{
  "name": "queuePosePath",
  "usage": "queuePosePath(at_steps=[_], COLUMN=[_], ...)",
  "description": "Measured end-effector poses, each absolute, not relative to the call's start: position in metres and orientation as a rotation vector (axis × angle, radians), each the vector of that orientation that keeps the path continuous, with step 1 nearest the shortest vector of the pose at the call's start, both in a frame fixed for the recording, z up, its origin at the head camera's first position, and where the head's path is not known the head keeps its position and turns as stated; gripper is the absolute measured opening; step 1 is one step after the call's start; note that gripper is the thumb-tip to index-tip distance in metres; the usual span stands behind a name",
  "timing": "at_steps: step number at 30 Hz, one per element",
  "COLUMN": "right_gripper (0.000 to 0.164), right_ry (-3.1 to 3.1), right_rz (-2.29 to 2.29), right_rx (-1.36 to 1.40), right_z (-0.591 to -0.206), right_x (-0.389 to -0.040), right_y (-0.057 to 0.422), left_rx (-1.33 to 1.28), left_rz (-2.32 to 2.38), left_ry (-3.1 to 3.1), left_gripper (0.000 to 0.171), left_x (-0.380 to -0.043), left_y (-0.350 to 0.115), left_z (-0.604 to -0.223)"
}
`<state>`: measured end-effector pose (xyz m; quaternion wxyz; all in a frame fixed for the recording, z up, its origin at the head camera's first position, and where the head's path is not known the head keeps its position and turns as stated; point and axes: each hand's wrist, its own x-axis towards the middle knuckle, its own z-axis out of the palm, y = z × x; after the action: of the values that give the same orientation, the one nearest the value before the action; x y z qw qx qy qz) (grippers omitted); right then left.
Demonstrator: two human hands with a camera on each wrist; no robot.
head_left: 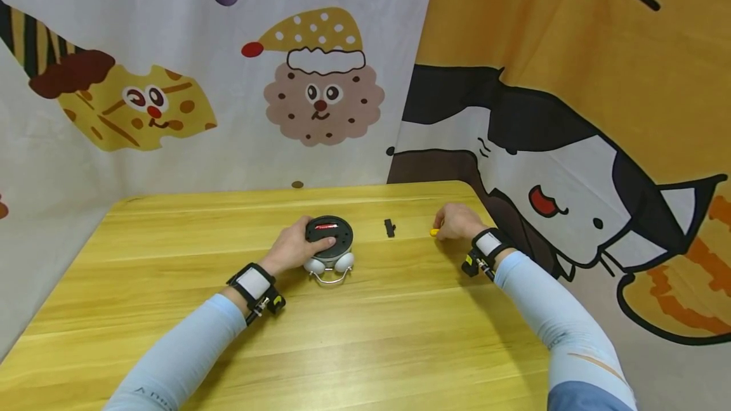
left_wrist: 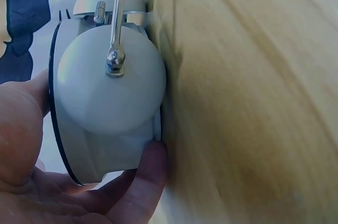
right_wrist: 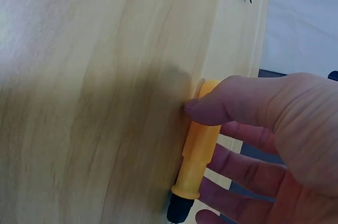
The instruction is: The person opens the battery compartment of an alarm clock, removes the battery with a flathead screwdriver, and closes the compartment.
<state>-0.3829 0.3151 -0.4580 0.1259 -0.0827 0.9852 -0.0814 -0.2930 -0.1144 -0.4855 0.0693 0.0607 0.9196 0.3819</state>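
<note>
A white twin-bell alarm clock [head_left: 329, 238] lies with its black back facing up and its bells and wire handle toward me. A red battery [head_left: 326, 226] shows in the open slot of that back. My left hand [head_left: 292, 246] grips the clock, thumb across the back and fingers around the rim; one white bell [left_wrist: 112, 78] fills much of the left wrist view. Over by the right side of the table, my right hand [head_left: 457, 221] pinches the orange-yellow handle of a screwdriver [right_wrist: 198, 152]. The handle has a black collar; its tip is cut off at the frame's bottom.
A small black battery cover [head_left: 389, 228] lies on the wooden table [head_left: 365, 335] between the hands. The table's right edge runs close beside my right hand. Behind stands a printed curtain [head_left: 188, 30] with cartoon figures.
</note>
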Motion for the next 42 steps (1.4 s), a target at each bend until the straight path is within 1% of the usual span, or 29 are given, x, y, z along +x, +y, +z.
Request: queuePosePath(at_steps=[4,8,18,22,29,42], right_gripper=[0.014,0.012,0.017,0.017,0.026,0.022], right_ry=[2.884,2.886,2.877,2.885,2.899,2.939], right_rz=[-0.24,-0.228,-0.156,-0.147,-0.155,-0.205], right_rx=[-0.27,-0.293,-0.475,-0.487,-0.493,-0.582], right_z=[-0.459,-0.4577,-0.4624,-0.4636,-0.4607,-0.4627], right_x=[-0.3843,-0.3847,-0.3877,-0.3887,-0.3871,-0.3864], right_y=[0.3162,0.3159,0.3193,0.321,0.322,0.3209], left_rx=[0.179,0.174,0.169,0.178,0.182,0.19], left_rz=[1.151,1.152,1.154,1.149,1.149,1.16], left_ry=[2.768,2.769,2.775,2.777,2.781,2.771], left_gripper=[0.091,0.091,0.09,0.091,0.089,0.09], left_x=[-0.293,-0.2929,-0.2905,-0.2915,-0.2924,-0.2907], left_y=[-0.1144,-0.1142,-0.1156,-0.1152,-0.1143,-0.1146], left_z=[-0.4852,-0.4854,-0.4871,-0.4874,-0.4856,-0.4838])
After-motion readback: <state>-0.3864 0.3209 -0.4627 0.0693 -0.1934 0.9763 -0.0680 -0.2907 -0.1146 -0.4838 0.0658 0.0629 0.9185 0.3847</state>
